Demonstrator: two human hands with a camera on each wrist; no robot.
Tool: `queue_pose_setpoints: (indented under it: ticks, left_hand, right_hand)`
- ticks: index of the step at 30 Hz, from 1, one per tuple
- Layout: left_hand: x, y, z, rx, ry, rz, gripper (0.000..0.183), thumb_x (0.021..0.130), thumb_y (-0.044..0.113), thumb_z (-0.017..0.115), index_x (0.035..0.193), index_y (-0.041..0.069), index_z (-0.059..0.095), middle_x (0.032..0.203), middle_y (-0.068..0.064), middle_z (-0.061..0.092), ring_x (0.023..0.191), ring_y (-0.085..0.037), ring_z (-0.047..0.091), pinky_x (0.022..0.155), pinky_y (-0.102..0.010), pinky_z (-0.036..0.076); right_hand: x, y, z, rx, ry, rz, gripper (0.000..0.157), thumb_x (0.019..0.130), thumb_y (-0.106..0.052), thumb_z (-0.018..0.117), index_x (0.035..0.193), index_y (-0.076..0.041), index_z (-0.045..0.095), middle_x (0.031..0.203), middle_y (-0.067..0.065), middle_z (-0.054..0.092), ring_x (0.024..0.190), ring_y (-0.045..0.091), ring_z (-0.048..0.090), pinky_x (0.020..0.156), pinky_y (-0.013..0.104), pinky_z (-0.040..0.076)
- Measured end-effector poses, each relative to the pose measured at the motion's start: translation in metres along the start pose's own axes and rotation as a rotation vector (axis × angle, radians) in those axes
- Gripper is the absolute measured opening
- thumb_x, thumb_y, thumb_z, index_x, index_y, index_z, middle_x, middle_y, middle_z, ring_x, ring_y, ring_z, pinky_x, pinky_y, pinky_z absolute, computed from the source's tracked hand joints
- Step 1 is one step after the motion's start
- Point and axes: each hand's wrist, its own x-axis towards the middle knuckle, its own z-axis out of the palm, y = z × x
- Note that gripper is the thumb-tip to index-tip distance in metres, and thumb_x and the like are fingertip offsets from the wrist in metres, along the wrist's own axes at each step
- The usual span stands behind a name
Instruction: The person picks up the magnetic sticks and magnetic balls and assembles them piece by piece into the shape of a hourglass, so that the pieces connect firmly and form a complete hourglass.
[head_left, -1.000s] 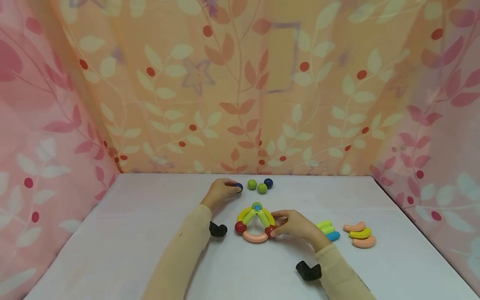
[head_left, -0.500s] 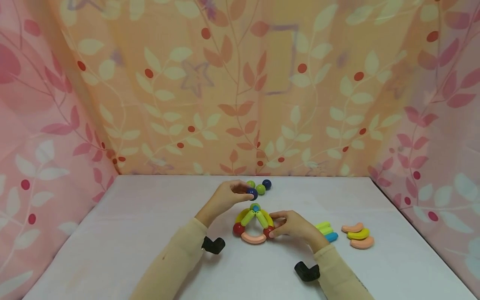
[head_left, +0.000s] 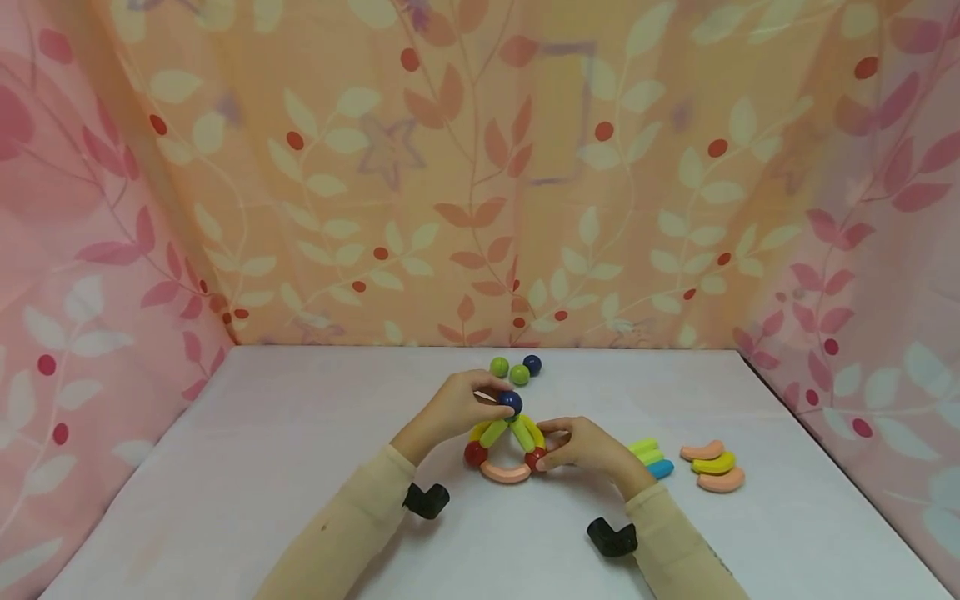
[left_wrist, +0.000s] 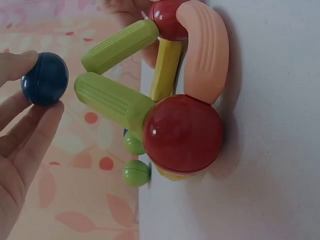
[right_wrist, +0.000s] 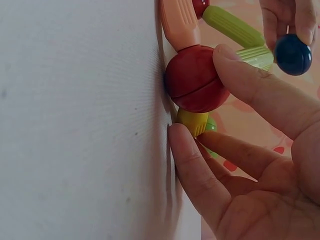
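Note:
My left hand (head_left: 461,410) pinches a dark blue ball (head_left: 511,403) between thumb and fingertips. The ball is held over the peak where two light green ribbed rods (head_left: 521,435) lean together; a small gap shows between them in the left wrist view. Below, two red balls (left_wrist: 183,134) join the rods to a curved peach piece (left_wrist: 206,52) at the front and curved yellow pieces (head_left: 536,431) behind. My right hand (head_left: 588,450) steadies the structure: its thumb presses the right red ball (right_wrist: 196,79), with fingers at the yellow piece (right_wrist: 192,121) beside it.
Behind the structure lie two green balls (head_left: 520,375) and another dark blue ball (head_left: 532,364). Right of my right hand are light green rods (head_left: 645,451) and a blue rod (head_left: 660,469). Further right lie curved peach pieces (head_left: 721,480) and a yellow one (head_left: 713,463).
My left hand has brought the dark blue ball from the back of the table, rightward and nearer, to above the rods' peak. My right hand has stayed at the right red ball.

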Motion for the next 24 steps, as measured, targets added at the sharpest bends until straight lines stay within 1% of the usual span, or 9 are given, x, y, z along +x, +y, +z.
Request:
queue_pose_setpoints:
  ticks: [4,7,11,15,18,20,24]
  left_hand:
    - [0.0,0.001,0.003,0.075,-0.034,0.034,0.029,0.086,0.014,0.078,0.114,0.007,0.072,0.109,-0.006,0.068,0.104,-0.02,0.066,0.089,-0.03,0.059]
    - [-0.001,0.002,0.004,0.109,-0.054,0.036,0.03,0.086,0.013,0.077,0.114,0.006,0.071,0.111,-0.005,0.068,0.105,-0.019,0.064,0.09,-0.031,0.059]
    - [-0.001,0.004,0.004,0.124,-0.053,0.032,0.029,0.087,0.014,0.077,0.114,0.007,0.071,0.111,-0.005,0.068,0.105,-0.019,0.064,0.092,-0.033,0.058]
    - [0.0,0.004,0.005,0.116,-0.056,0.015,0.03,0.087,0.015,0.077,0.115,0.008,0.071,0.112,-0.005,0.067,0.106,-0.02,0.064,0.091,-0.032,0.059]
    - [-0.001,0.001,0.004,0.104,-0.058,0.0,0.033,0.087,0.017,0.078,0.118,0.01,0.07,0.116,-0.006,0.067,0.108,-0.022,0.065,0.09,-0.032,0.059]
    - [-0.004,-0.002,0.003,0.082,-0.051,-0.02,0.04,0.086,0.02,0.079,0.123,0.011,0.068,0.121,-0.007,0.066,0.112,-0.025,0.064,0.092,-0.035,0.058]
    - [-0.013,-0.015,-0.003,0.009,-0.025,-0.098,0.059,0.083,0.026,0.081,0.136,0.01,0.058,0.135,-0.012,0.061,0.122,-0.03,0.061,0.1,-0.042,0.054]
  right_hand:
    - [-0.001,0.001,-0.001,-0.004,-0.009,-0.014,0.068,0.075,-0.023,0.088,0.135,-0.009,0.061,0.113,0.007,0.067,0.093,0.019,0.058,0.08,0.03,0.055]
    - [-0.001,0.001,-0.002,0.013,-0.02,-0.024,0.068,0.075,-0.021,0.088,0.135,-0.008,0.06,0.109,0.007,0.066,0.09,0.019,0.056,0.077,0.028,0.053]
    - [-0.001,0.002,-0.003,0.027,-0.029,-0.031,0.068,0.076,-0.02,0.087,0.136,-0.006,0.059,0.107,0.006,0.066,0.091,0.018,0.057,0.079,0.028,0.054]
    - [-0.001,0.002,-0.003,0.024,-0.027,-0.027,0.068,0.076,-0.02,0.087,0.137,-0.007,0.059,0.108,0.006,0.067,0.092,0.018,0.057,0.08,0.029,0.055]
    - [-0.002,0.002,-0.004,0.016,-0.022,-0.023,0.068,0.076,-0.02,0.087,0.137,-0.007,0.059,0.108,0.006,0.067,0.093,0.019,0.057,0.08,0.029,0.055]
    - [-0.002,0.002,-0.003,0.012,-0.019,-0.024,0.068,0.076,-0.02,0.087,0.136,-0.008,0.059,0.109,0.006,0.067,0.094,0.019,0.058,0.08,0.03,0.055]
    - [-0.002,0.001,-0.002,0.011,-0.013,-0.018,0.067,0.075,-0.02,0.088,0.136,-0.009,0.06,0.112,0.007,0.067,0.095,0.019,0.058,0.082,0.031,0.055]
